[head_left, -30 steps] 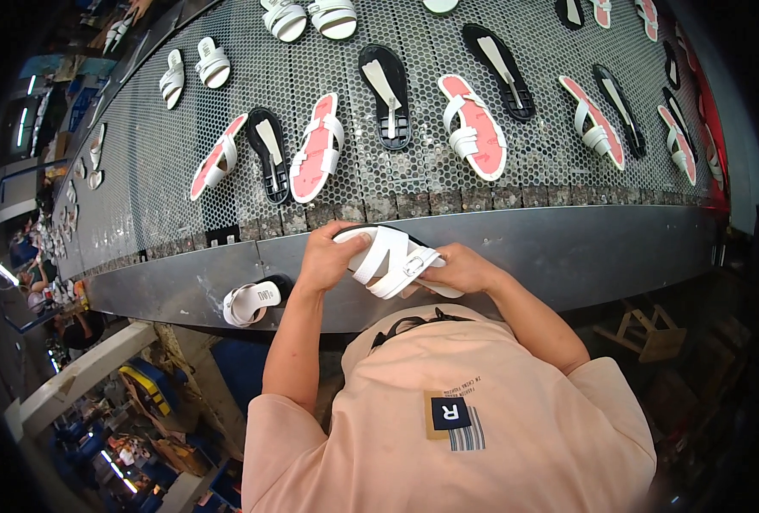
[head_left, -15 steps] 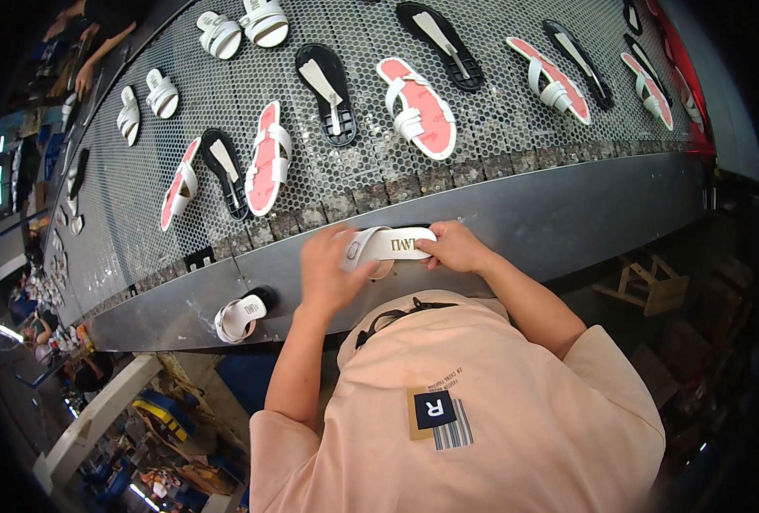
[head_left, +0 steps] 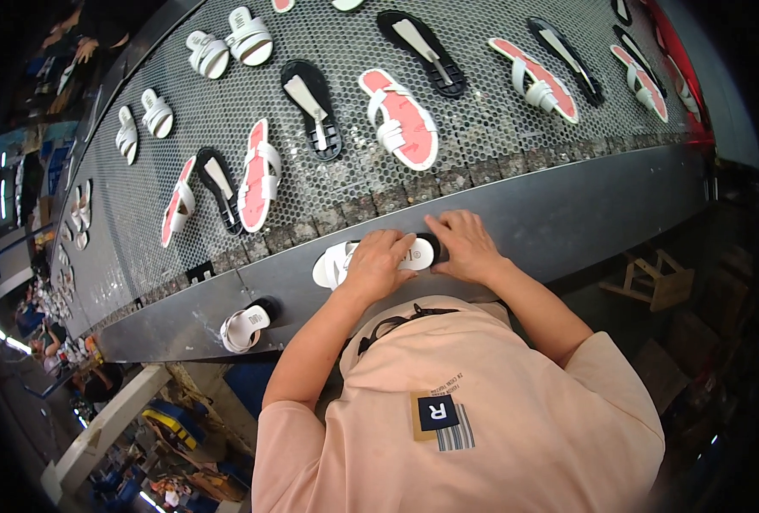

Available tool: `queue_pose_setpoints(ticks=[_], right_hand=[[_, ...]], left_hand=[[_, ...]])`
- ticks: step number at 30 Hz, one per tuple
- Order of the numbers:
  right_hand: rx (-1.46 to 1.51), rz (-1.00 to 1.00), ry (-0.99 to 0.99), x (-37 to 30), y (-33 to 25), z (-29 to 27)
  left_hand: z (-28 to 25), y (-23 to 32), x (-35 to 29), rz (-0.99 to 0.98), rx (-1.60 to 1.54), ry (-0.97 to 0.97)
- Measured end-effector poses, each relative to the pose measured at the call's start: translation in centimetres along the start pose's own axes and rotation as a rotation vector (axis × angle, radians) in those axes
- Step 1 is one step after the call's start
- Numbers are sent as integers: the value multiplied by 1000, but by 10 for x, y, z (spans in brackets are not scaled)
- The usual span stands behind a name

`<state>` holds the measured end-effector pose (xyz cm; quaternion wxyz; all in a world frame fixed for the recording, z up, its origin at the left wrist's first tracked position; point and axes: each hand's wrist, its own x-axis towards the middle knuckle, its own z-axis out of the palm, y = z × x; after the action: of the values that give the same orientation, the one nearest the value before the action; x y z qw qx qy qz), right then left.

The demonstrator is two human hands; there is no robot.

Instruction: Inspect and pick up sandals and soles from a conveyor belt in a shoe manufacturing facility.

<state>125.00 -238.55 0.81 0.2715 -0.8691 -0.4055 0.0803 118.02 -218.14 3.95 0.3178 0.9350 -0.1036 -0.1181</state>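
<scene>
A white slide sandal (head_left: 335,266) with a black heel lies on the metal ledge (head_left: 559,205) in front of me, its toe pointing left. Across its middle, my left hand (head_left: 379,267) is closed over the strap and footbed. My right hand (head_left: 467,248) grips the black heel end, fingers on the far side and thumb on the near side. Most of the sandal's middle is hidden under my left fingers. To the left, a second white sandal (head_left: 244,328) with a dark heel sits apart on the ledge.
Beyond the ledge runs a perforated conveyor (head_left: 499,141) carrying white sandals with pink footbeds (head_left: 403,128), black soles (head_left: 313,111) and white slides (head_left: 250,36). A wooden stool (head_left: 657,280) stands at right. Another person's hand (head_left: 87,50) shows at the far left.
My left hand has moved from the toe strap onto the sandal's middle, and my right hand has shifted to its heel end. The sandal now sits lower and further left. Conveyor items have shifted in view.
</scene>
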Motion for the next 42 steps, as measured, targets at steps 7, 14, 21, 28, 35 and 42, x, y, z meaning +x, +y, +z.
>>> queue_pose_setpoints(ticks=[7,14,21,28,35,42], right_hand=[[790,305,-366,1,7,-2],[967,408,-422,1,0,-22],[952,377,-389,-2,2,-24],[894,388,-429,-2,5,-27],[861,332,-382,-8,12,-28],[740,360,-231,-8,5,-39]], left_hand=[[-17,10,6,-73,-29,29],[-22,18,12,-103,-78,-24],[-17,21,15,-96,-83,-34],[-12,21,17,-94,-100,-44],[-12,27,23,-89,-88,-51],[-6,36,30,-84,-68,-25]])
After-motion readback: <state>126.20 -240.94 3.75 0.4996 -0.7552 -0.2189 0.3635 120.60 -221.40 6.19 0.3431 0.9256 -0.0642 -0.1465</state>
